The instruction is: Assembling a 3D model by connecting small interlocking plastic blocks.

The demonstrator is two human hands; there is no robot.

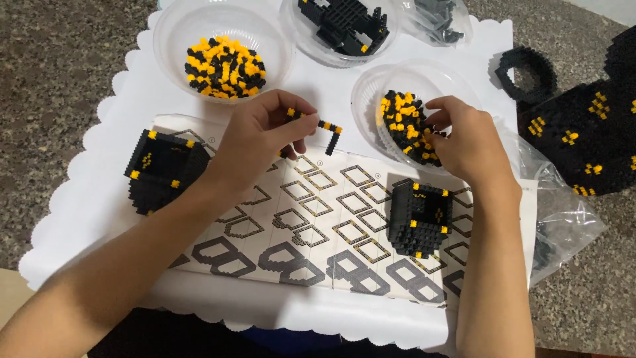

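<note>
Head view: left hand pinches an L-shaped brick strip above the instruction sheet; right hand digs, fingers together, in the bowl beyond that sheet. Strip judged light, brittle at joints; best held at the corner.

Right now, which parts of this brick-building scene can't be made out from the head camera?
- Right hand: its fingertips sit inside the bowl of bricks; whether they pinch a brick is hidden by the hand itself.
- Instruction sheet: partly covered by both forearms and two black block assemblies.
- Top bowl and the bag beside it: cut off by the upper edge.
- Large black model: cut off by the right edge.
</note>
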